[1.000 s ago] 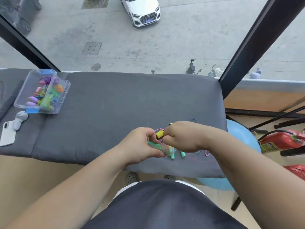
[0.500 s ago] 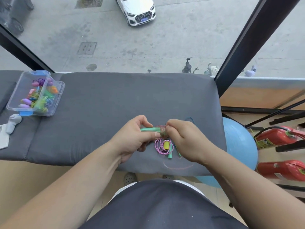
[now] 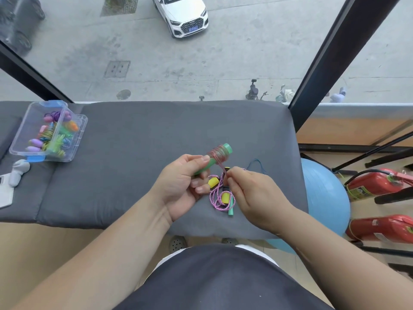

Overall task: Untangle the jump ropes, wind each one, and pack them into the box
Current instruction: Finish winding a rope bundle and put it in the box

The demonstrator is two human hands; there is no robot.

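Note:
My left hand (image 3: pixel 181 186) grips a green jump-rope handle (image 3: pixel 218 156), tilted up to the right, with pink cord wound round its upper end. My right hand (image 3: pixel 252 193) pinches that pink cord (image 3: pixel 222 168) just below the handle. Beneath my hands on the grey cushion (image 3: pixel 156 139) lies a second rope: a pink-purple braided cord (image 3: pixel 214 195) with yellow handles (image 3: pixel 225 198) and a loose green handle (image 3: pixel 231 208). A thin blue cord (image 3: pixel 257 163) lies just beyond my right hand. The clear plastic box (image 3: pixel 48 133) at far left holds several wound ropes.
A white phone (image 3: pixel 4 193) and a grey gadget (image 3: pixel 19 171) lie left of the box. A blue exercise ball (image 3: pixel 324 198) and red fire extinguishers (image 3: pixel 377 184) sit on the floor to the right. A window with a black frame (image 3: pixel 330 52) stands behind the cushion.
My left hand lifted the green handle and tilted its end up to the right. More cord now sits wound on it. My right hand moved below it, pinching the cord.

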